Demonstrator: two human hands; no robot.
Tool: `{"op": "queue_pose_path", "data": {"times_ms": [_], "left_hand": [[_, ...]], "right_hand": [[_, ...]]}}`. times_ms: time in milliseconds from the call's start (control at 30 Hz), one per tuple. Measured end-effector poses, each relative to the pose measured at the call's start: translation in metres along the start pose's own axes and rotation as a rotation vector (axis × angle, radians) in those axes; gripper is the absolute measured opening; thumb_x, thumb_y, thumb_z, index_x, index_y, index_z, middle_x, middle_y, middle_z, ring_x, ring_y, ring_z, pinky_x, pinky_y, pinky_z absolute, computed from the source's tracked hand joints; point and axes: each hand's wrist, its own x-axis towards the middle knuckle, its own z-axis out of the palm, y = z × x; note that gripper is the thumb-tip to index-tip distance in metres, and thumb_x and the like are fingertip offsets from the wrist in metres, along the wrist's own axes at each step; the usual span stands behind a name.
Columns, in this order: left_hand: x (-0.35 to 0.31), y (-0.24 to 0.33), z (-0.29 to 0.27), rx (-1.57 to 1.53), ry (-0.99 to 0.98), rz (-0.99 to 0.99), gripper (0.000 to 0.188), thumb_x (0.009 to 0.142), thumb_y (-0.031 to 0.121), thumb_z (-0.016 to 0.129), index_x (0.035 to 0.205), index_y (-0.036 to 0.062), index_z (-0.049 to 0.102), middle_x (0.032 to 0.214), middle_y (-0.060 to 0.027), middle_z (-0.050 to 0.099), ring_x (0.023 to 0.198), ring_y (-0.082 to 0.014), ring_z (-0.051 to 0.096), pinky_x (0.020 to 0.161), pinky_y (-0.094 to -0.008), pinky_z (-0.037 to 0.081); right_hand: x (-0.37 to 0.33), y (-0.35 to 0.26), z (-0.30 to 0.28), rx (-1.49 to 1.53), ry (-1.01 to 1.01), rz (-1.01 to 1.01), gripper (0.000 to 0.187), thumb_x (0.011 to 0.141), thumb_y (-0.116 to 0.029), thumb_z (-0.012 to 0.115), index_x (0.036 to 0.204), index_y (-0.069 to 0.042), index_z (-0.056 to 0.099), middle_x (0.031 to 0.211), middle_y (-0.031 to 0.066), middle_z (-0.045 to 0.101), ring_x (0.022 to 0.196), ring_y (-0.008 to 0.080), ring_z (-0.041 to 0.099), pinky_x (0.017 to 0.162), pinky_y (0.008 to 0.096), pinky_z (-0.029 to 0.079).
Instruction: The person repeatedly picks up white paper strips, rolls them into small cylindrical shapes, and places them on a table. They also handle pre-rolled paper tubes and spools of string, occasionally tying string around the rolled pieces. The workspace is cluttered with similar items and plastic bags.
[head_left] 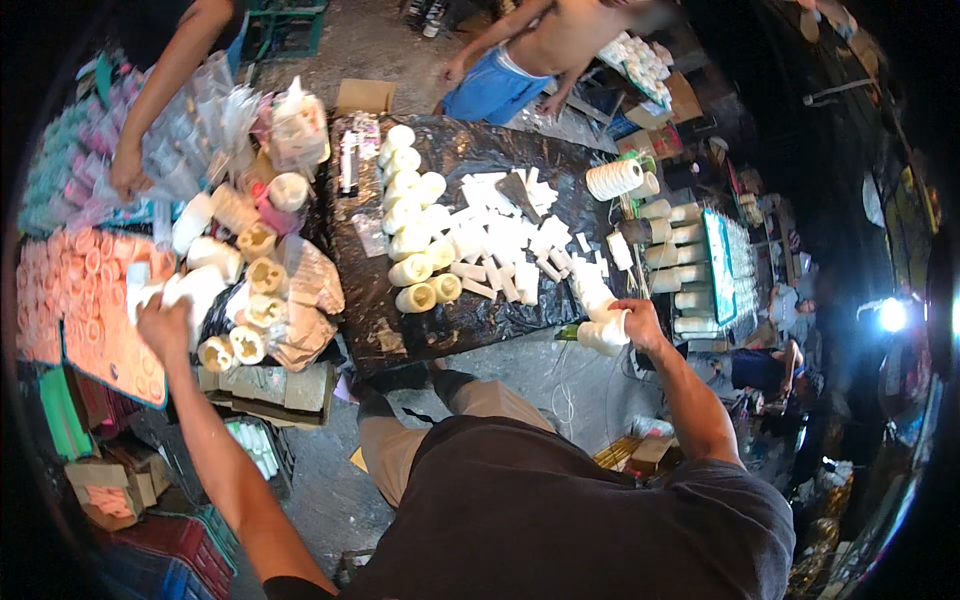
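Out to the right, my right hand has its fingers closed on the end of a white cylindrical piece by the front edge of the black-covered table. Another white cylinder adjoins this piece. On the left, my left hand looks closed among overexposed white pieces. What its fingers hold is hidden. Beside it lies a board of orange cup-shaped pieces. Several hollow cream-coloured moulds stand to its right, next to a crumpled brown bag.
Cream cylinders and white blocks cover much of the table, with a cone of thread at its right. A co-worker's arm reaches over plastic-wrapped pieces. Another person stands beyond. A cardboard box sits below left.
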Motion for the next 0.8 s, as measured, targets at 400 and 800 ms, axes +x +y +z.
{"op": "queue_pose_path", "data": {"times_ms": [400, 800], "left_hand": [[-0.122, 0.223, -0.161, -0.552, 0.216, -0.059, 0.040, 0.081, -0.002, 0.077, 0.120, -0.0058, 0.070, 0.123, -0.0116, 0.066, 0.103, -0.0212, 0.066, 0.089, -0.0356, 0.054], [-0.290, 0.581, 0.167, -0.635, -0.929, 0.124, 0.049, 0.060, 0.017, 0.092, 0.103, -0.0007, 0.078, 0.108, -0.0164, 0.067, 0.093, -0.0269, 0.068, 0.085, -0.0375, 0.056]], "right_hand": [[0.264, 0.023, -0.043, -0.439, 0.294, -0.898, 0.033, 0.076, -0.006, 0.074, 0.108, -0.003, 0.074, 0.107, 0.0200, 0.074, 0.101, 0.0354, 0.071, 0.090, 0.0415, 0.055], [0.292, 0.053, -0.062, -0.722, 0.015, -0.723, 0.054, 0.071, -0.014, 0.076, 0.125, -0.014, 0.072, 0.146, 0.0225, 0.051, 0.123, 0.0435, 0.058, 0.109, 0.0479, 0.046]]}}
